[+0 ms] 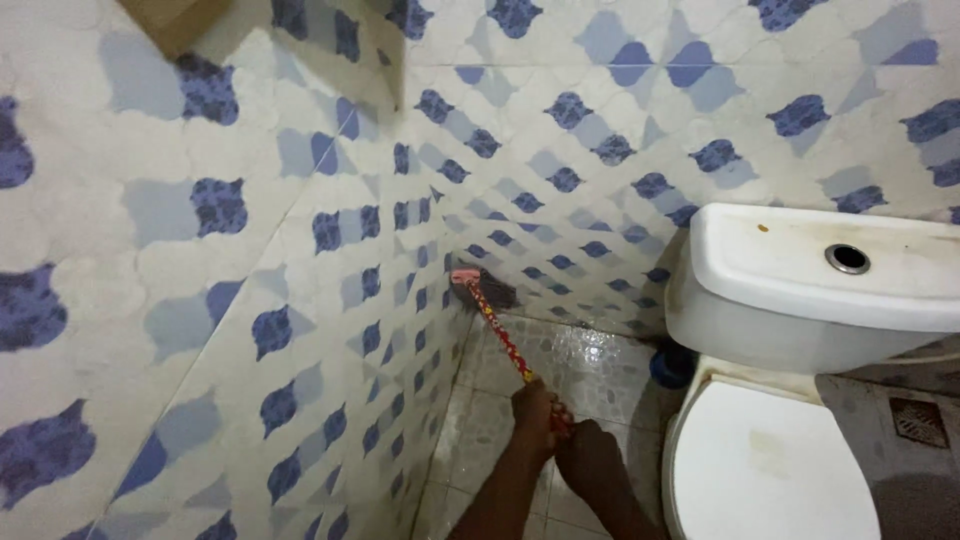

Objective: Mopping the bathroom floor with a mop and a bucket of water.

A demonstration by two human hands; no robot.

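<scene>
Both forearms run off the bottom edge, so nothing past them shows. The left hand (pixel 535 415) covers the end of the red patterned brush handle (pixel 503 340). The brush head (pixel 482 287) sits small and blurred in the corner, bristles unclear. The toilet (pixel 770 460) is cropped below, and its tank (pixel 810 285) hides most of a blue object (pixel 670 367).
</scene>
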